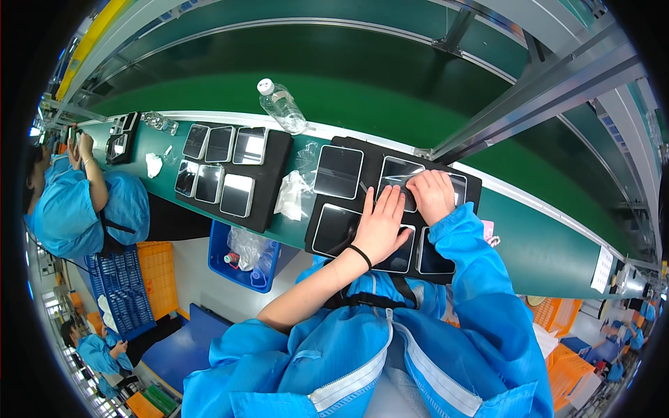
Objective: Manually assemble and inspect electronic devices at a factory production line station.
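Observation:
Before me lies a black foam tray [372, 166] holding several smartphones with dark glossy screens and pale frames. My left hand [382, 224] rests flat with its fingers stretched over the upper-middle phone [397, 168]; a black band circles its wrist. My right hand [433, 195] is closed, fingertips bent together at the right part of that same phone. A clear sliver, perhaps film, shows by the fingertips, but what they grip is too small to make out. Beside my hands are the upper-left phone [339, 171], lower-left phone [336, 228] and lower-right phone [433, 256].
Left of my tray are crumpled white tissue [293, 195], clear plastic and a second black tray [277, 167] of phones. A clear bottle [284, 108] stands behind. A blue bin [240, 276] sits below the bench. A metal post [516, 104] rises behind right; a co-worker [90, 209] works left.

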Demonstrator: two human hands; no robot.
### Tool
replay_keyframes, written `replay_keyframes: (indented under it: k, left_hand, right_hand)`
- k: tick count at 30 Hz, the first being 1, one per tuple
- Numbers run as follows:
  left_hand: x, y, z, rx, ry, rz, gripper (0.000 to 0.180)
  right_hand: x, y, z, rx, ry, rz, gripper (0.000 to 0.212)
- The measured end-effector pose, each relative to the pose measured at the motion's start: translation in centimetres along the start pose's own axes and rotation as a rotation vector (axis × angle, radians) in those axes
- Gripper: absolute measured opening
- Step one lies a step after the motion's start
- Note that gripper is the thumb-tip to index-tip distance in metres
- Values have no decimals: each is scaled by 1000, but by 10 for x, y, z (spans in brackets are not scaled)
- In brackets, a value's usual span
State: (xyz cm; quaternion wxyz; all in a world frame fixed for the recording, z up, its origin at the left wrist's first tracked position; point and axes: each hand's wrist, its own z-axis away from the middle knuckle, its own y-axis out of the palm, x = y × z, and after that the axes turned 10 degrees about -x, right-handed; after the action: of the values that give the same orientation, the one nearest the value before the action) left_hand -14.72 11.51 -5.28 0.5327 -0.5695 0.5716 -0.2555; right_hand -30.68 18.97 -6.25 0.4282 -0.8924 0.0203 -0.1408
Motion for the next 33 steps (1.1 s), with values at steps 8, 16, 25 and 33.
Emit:
replay_keyframes:
  k: [8,16,25,33]
  left_hand:
    - [4,-44,2,-169,-150,335,63]
    - [-13,-35,20,-56,-101,780,37]
    - [-35,-1,-28,65,212,411,18]
    - [-42,36,-53,129,253,161,36]
  right_hand:
    - [45,-43,21,241,53,-78,9]
    - [46,-105,-8,628,458,-1015,6]
    - [-81,-38,16,109,464,-62,16]
    - [-81,-44,2,303,435,2,10]
